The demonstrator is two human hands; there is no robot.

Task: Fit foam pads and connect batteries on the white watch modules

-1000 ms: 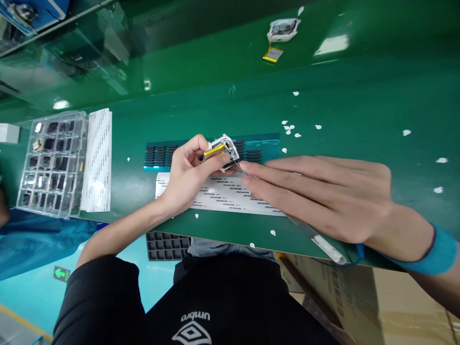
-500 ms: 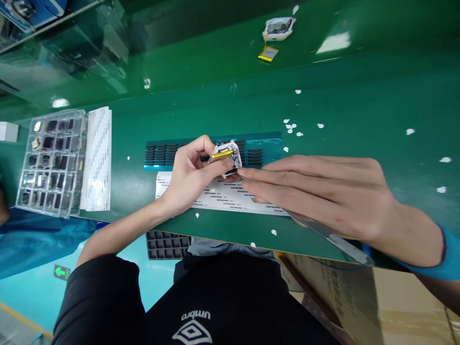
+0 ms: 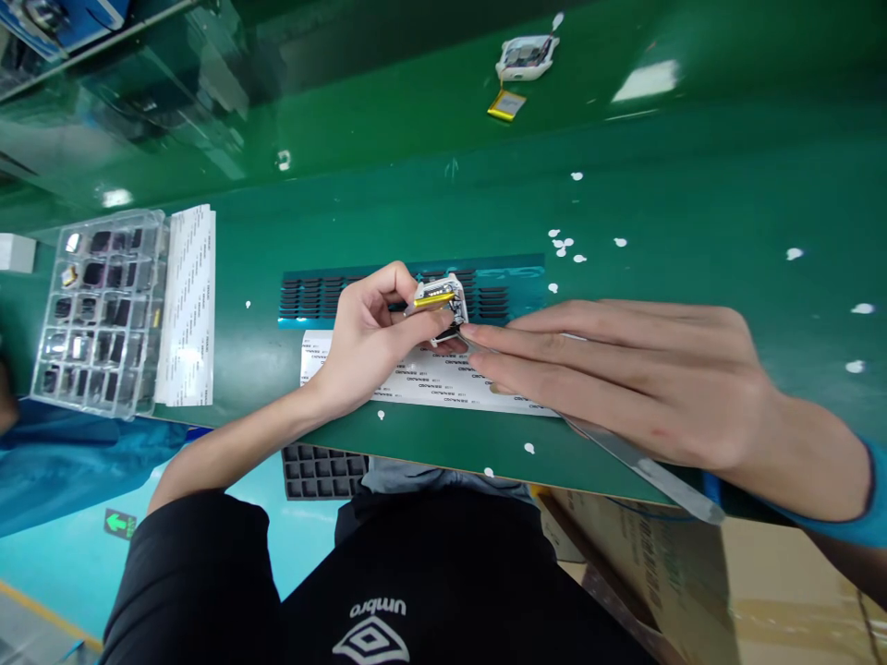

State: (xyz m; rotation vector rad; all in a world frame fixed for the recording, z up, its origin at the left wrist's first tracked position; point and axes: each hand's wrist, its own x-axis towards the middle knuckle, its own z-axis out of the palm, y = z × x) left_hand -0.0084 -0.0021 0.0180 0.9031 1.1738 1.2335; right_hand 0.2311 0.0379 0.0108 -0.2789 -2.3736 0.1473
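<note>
Pinched in my left hand point(image 3: 378, 328) is a small white watch case point(image 3: 463, 294), its inside facing up with wires and parts showing. A yellow-edged battery point(image 3: 433, 301) stands tilted at the case's opening, near my left thumb. My right hand point(image 3: 644, 379) is closed around long metal tweezers point(image 3: 641, 466), whose rear end sticks out below the palm. The tweezers' tips reach the lower right edge of the case, but my fingers mostly hide them. Beneath both hands lie a printed white sheet point(image 3: 422, 388) and a blue film strip with black pieces point(image 3: 311, 297).
At the back lies another open white case point(image 3: 527, 59) with a battery point(image 3: 507, 105) wired to it. Small white stickers point(image 3: 558, 245) are scattered on the green table. On the left are a clear compartment box point(image 3: 97, 314) and a white sheet stack point(image 3: 187, 309).
The open case and battery at the back have shifted a little left. My right hand has moved slightly right and down with the tweezers. My left hand keeps its hold on the watch case.
</note>
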